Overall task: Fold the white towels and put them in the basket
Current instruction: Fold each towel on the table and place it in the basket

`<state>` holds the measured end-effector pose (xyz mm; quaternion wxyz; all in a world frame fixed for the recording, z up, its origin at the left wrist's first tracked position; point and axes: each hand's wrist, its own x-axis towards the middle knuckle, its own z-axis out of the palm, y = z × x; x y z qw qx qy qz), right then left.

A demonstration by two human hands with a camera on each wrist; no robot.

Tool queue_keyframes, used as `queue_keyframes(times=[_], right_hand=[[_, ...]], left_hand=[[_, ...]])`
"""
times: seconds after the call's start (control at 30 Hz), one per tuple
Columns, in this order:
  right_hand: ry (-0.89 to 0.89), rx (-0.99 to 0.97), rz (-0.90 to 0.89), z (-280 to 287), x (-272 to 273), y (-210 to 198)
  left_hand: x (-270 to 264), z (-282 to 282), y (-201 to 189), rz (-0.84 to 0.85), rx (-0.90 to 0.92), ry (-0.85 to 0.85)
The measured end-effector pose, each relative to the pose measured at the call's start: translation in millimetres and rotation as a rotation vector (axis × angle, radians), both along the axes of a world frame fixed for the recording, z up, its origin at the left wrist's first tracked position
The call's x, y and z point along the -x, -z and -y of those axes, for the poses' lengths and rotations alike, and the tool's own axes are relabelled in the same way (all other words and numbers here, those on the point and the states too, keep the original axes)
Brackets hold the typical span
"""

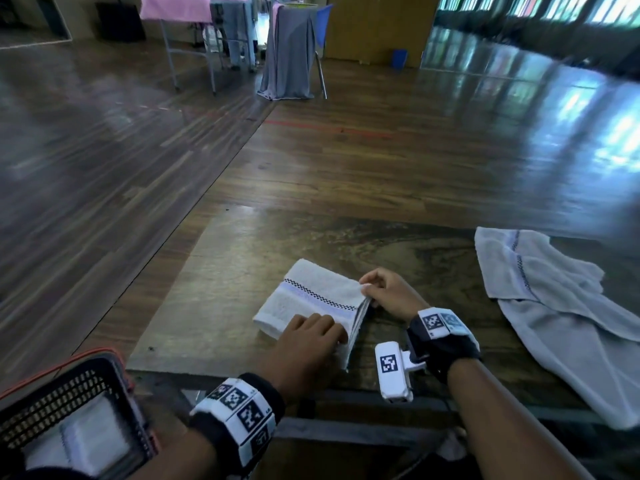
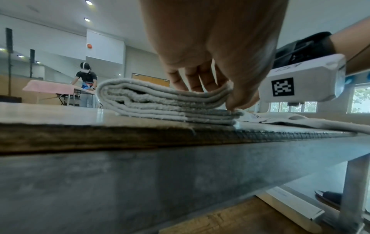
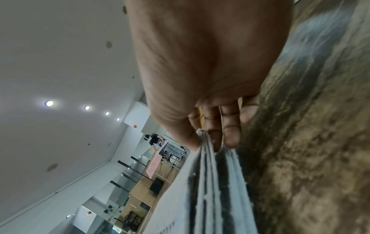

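Folded terry towel, layered stack on worn wooden desk; left hand fingers pinch its near corner, right hand fingers pinch the layered edge.

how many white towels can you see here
3. One folded white terry towel lies mid-table under both hands; one unfolded white towel is spread at the table's right end; one folded white towel sits in the black mesh basket. More may hide beneath it.

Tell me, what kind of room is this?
Probably a big hall or gym: a wide shiny wooden floor, a folding table under a pink cloth, and another person working at one.
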<state>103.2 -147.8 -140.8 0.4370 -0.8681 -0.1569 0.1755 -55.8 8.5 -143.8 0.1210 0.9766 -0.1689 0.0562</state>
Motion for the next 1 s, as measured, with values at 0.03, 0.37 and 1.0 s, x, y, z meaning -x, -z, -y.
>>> queue_keyframes(times=[0.03,0.37,1.0], right_hand=[[-0.003,0.009,0.003,0.9,0.2,0.5],[0.068,0.0,0.157,-2.0,4.3,-6.1],[-0.443,0.335,0.187,-2.8,87.4,-43.2]], left_hand=[[-1.0,0.6,0.8,-0.001,-0.016,0.0],[-4.1,1.8,-4.5,-0.005,-0.115,0.021],[-42.0,-51.2,-25.7,-0.208,-0.281,-0.231]])
